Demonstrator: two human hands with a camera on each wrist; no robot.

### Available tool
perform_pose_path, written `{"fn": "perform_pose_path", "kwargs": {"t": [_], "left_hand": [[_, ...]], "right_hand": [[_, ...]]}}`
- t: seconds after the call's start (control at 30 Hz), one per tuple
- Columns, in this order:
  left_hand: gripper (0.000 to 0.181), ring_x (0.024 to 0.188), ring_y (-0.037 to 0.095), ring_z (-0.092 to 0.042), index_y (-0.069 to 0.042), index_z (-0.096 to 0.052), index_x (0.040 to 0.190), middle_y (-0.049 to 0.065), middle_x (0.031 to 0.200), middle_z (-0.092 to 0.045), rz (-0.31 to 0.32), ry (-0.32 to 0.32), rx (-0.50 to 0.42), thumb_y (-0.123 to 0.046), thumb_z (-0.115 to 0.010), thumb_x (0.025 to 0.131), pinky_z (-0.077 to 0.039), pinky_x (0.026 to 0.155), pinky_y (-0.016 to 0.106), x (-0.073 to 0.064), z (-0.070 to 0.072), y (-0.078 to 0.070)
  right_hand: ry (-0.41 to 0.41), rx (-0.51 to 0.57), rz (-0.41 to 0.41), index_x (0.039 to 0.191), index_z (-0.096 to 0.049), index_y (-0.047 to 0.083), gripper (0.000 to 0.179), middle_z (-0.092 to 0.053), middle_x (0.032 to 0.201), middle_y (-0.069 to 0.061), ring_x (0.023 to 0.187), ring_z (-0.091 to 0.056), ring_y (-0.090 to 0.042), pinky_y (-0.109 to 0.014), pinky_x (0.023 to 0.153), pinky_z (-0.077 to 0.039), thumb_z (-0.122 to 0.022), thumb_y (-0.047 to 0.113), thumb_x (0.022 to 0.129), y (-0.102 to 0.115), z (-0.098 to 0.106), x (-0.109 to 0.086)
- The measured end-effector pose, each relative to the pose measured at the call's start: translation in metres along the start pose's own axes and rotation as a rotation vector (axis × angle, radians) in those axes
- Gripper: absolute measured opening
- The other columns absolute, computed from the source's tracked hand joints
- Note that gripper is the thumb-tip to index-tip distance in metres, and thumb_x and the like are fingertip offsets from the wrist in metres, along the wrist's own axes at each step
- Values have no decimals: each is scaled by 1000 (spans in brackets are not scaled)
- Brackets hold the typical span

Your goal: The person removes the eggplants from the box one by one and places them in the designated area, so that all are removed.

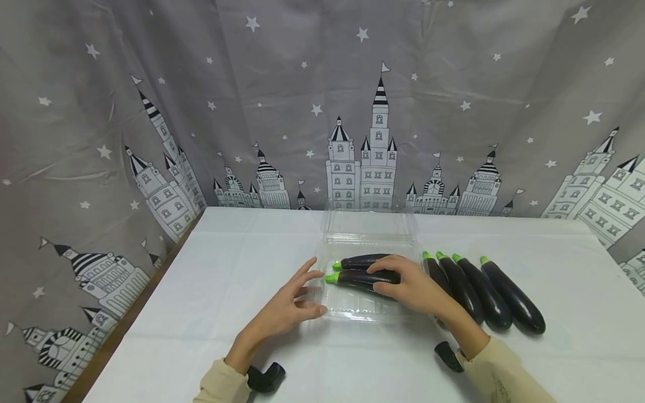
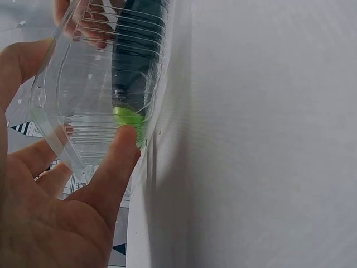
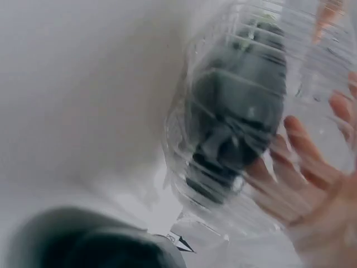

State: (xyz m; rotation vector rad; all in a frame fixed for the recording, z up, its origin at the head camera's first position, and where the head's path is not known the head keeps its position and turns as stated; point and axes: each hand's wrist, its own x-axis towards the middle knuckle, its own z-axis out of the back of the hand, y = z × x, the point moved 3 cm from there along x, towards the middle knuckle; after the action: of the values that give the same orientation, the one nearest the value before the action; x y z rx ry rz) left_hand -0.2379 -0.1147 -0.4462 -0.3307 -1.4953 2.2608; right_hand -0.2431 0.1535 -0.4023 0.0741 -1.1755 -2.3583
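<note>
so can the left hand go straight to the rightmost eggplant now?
Likely not: the clear container, the right hand and three other eggplants lie between the left hand and the rightmost eggplant.

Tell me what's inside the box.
The box holds two eggplants, side by side, green tips leftward. In the head view, the right hand covers their other ends.

Left grip (image 2: 61, 215), fingers spread, at end of clear ridged container (image 2: 86, 84); thumb tip by green cap (image 2: 128, 115) of dark eggplant (image 2: 136, 50) lying inside. Part of right grip (image 2: 92, 27) seen through plastic. Container on white counter (image 2: 268, 134); beyond counter edge, grey star-printed cloth (image 2: 22, 27).
</note>
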Motion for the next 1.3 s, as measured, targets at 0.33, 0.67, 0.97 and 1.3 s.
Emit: {"fn": "perform_pose_path", "kwargs": {"t": [0.33, 0.67, 0.97, 1.3], "left_hand": [[67, 134, 52, -35, -7, -46, 144, 1, 165, -12, 6, -1, -3, -21, -76, 85, -38, 104, 59, 0, -1, 0], [67, 134, 53, -34, -6, -45, 145, 3, 165, -9, -7, 5, -11, -20, -75, 87, -39, 103, 59, -2, -1, -1], [67, 134, 51, -35, -7, -45, 145, 3, 165, -9, -9, 9, -12, -21, -74, 87, -40, 103, 57, 0, -1, 1], [66, 133, 50, -37, -9, -45, 145, 1, 165, -9, -4, 2, 0, -21, -74, 87, -41, 102, 57, -1, -1, 1]], "right_hand": [[68, -54, 92, 114, -71, 4, 29, -68, 117, -5, 116, -57, -29, -53, 100, -43, -70, 6, 85, -7, -11, 8], [112, -51, 98, 115, -72, 8, 32, -67, 117, -2, 113, -58, -25, -49, 96, -46, -67, 3, 84, -8, -13, 6], [160, -95, 46, 116, -73, 9, 39, -61, 124, -11, 117, -55, -32, -51, 95, -46, -60, -4, 81, -11, -18, 3], [185, -89, 23, 116, -73, 9, 39, -63, 121, -8, 112, -56, -29, -45, 89, -47, -58, -3, 82, -9, -18, 4]]}}
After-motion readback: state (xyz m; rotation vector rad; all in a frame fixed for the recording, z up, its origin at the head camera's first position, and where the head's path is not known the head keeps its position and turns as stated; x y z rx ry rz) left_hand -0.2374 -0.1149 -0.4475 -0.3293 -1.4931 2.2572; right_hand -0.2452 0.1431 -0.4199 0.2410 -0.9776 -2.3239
